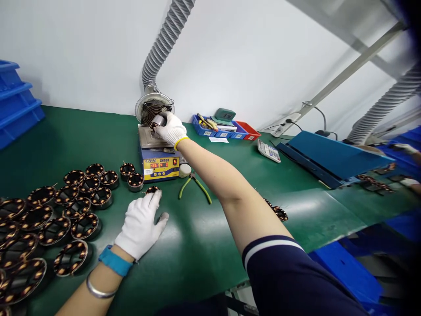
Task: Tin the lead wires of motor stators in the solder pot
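My right hand (171, 128), in a white glove, is stretched out over the top of a blue and yellow solder pot (158, 163) and is closed on a dark round wound coil (158, 120). My left hand (141, 224), also gloved, lies on the green mat with fingers spread; its fingertips touch a small wound coil (151, 190). Several more wound coils (70, 206) lie in rows to the left of that hand.
A grey fume hose with a fan guard (154, 107) stands behind the solder pot. Green-handled cutters (194, 186) lie to its right, and a white calculator (269, 150) further right. Small blue and red bins (225, 127) stand by the wall, blue crates (16, 103) at far left. Another coil (279, 213) lies right of my arm.
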The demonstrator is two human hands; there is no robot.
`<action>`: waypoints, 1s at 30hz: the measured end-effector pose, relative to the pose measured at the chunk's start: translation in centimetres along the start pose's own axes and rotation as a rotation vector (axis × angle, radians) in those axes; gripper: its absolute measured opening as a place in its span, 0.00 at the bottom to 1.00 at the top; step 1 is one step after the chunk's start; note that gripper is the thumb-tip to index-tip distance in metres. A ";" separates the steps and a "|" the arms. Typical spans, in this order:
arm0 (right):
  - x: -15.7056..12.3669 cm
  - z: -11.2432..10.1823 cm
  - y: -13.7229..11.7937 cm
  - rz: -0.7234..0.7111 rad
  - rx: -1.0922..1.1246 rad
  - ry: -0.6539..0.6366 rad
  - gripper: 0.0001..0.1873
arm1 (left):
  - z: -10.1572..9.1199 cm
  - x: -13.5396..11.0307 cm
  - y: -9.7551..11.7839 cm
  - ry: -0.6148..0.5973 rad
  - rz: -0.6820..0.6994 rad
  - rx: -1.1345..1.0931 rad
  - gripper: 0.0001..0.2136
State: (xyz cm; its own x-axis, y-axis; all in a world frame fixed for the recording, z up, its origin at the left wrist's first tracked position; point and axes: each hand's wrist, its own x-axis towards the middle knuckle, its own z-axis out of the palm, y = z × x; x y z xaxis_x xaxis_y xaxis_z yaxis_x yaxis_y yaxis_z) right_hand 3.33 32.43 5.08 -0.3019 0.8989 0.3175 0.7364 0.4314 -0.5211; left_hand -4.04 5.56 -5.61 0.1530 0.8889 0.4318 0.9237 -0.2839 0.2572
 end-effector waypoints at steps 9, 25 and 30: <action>-0.9 0.8 -0.7 0.021 -0.050 -0.064 0.33 | -1.4 0.0 0.7 0.072 -0.053 -0.034 0.11; -0.8 0.8 -0.9 0.008 -0.059 -0.055 0.32 | -1.8 -0.1 0.8 -0.164 -0.216 0.071 0.23; -0.5 0.6 -0.9 -0.018 -0.039 -0.014 0.31 | -1.5 -0.2 0.6 -0.076 -0.194 0.052 0.15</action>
State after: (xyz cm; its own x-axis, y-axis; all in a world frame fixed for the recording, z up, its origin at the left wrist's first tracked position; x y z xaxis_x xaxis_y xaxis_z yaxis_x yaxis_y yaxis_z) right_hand 2.43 31.65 4.97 -0.3236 0.8920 0.3157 0.7539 0.4447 -0.4836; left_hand -4.08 4.67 -4.28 -0.0052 0.9500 0.3121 0.9550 -0.0878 0.2832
